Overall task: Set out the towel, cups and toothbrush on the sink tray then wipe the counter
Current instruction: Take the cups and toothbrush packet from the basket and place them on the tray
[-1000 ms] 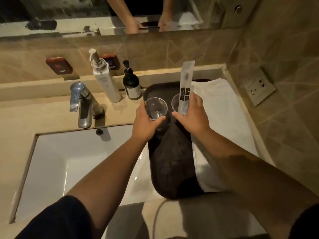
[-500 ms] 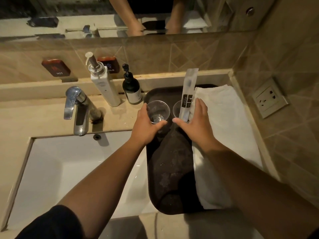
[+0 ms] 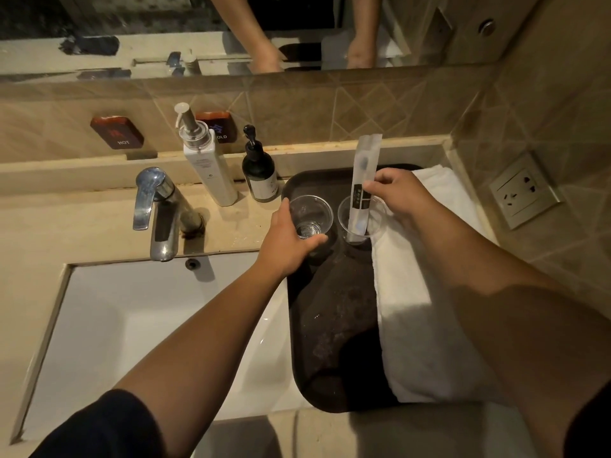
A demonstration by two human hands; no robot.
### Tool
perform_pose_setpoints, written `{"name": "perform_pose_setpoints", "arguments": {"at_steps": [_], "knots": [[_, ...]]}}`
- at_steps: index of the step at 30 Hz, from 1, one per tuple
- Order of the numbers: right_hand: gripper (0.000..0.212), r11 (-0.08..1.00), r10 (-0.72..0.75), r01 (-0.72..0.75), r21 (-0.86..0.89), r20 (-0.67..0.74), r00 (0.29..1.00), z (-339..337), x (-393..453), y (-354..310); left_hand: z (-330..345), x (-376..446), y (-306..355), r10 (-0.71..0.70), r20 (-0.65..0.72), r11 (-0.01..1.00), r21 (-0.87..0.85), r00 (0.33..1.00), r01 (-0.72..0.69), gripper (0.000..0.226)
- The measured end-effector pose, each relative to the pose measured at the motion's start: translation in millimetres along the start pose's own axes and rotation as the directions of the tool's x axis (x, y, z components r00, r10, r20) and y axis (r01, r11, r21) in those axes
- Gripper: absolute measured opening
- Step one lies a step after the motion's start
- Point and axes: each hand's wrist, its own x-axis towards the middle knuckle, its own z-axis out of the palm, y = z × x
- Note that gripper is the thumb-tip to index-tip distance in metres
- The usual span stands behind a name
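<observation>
A dark oval tray (image 3: 334, 325) lies on the counter right of the basin. A folded white towel (image 3: 420, 325) covers the tray's right side. Two clear plastic cups stand at the tray's far end. My left hand (image 3: 287, 239) grips the left cup (image 3: 310, 214) by its side. The right cup (image 3: 362, 219) holds a wrapped toothbrush (image 3: 363, 180) standing upright in it. My right hand (image 3: 396, 193) pinches the toothbrush packet near its black label.
A white basin (image 3: 148, 325) sits left, with a chrome tap (image 3: 158, 209) behind it. A white pump bottle (image 3: 208, 166) and a dark pump bottle (image 3: 261, 175) stand on the counter by the tray. A wall socket (image 3: 525, 190) is at right; a mirror runs above.
My right hand has shifted from the right cup's rim to pinching the toothbrush packet, which now stands in that cup. My left hand has stayed on the left cup.
</observation>
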Motion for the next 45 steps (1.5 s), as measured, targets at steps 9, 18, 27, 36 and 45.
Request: {"name": "perform_pose_setpoints", "arguments": {"at_steps": [9, 18, 27, 36, 45], "knots": [[0.025, 0.973, -0.125, 0.128, 0.194, -0.025, 0.992, -25, -33, -19, -21, -14, 7, 0.022, 0.012, 1.000, -0.002, 1.000, -0.022, 0.112], [0.020, 0.916, -0.117, 0.059, 0.398, 0.122, 0.986, 2, -121, -10, -13, -131, 27, 0.194, 0.026, 0.972, -0.139, 0.981, -0.189, 0.040], [0.015, 0.916, 0.215, -0.276, 0.292, 0.225, 0.950, 64, -156, 62, 23, -180, -21, 0.011, 0.181, 0.999, -0.051, 0.983, -0.001, 0.045], [0.039, 0.978, 0.105, -0.110, -0.175, -0.041, 0.994, 95, -149, 69, 47, -178, -25, 0.053, 0.239, 0.965, 0.238, 0.970, -0.111, 0.036], [0.028, 0.963, 0.036, -0.053, -0.266, -0.069, 0.997, 95, -143, 76, 54, -170, -25, 0.071, 0.281, 0.916, 0.361, 0.957, -0.174, 0.026]]}}
